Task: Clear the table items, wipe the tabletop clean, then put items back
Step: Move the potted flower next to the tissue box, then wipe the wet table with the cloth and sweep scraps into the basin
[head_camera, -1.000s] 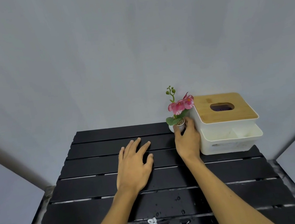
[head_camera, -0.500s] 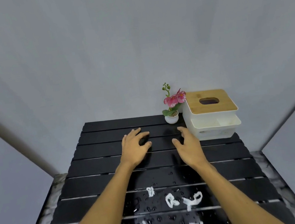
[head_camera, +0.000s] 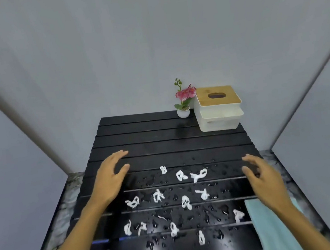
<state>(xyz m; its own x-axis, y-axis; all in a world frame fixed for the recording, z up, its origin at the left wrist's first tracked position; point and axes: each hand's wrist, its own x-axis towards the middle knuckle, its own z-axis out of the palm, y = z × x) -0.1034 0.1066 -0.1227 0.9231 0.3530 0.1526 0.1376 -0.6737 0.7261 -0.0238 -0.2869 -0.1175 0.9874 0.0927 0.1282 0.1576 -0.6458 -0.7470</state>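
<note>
A black slatted table (head_camera: 163,146) fills the middle of the view. At its far right corner stands a white tissue box with a wooden lid (head_camera: 218,109), and a small pink flower in a white pot (head_camera: 183,109) sits just left of it. Several white paper scraps (head_camera: 180,175) and water drops lie across the near slats. A light blue cloth (head_camera: 274,228) rests on the near right edge. My left hand (head_camera: 110,179) hovers open over the left side. My right hand (head_camera: 262,176) hangs open above the right side, just beyond the cloth, holding nothing.
Grey walls close in the table at the back and on both sides. A marbled ledge (head_camera: 71,191) shows along the table's left and right edges.
My right hand has let go of the flower pot and both hands have drawn back toward me. The view has pulled back, so the wet scraps and blue cloth now show.
</note>
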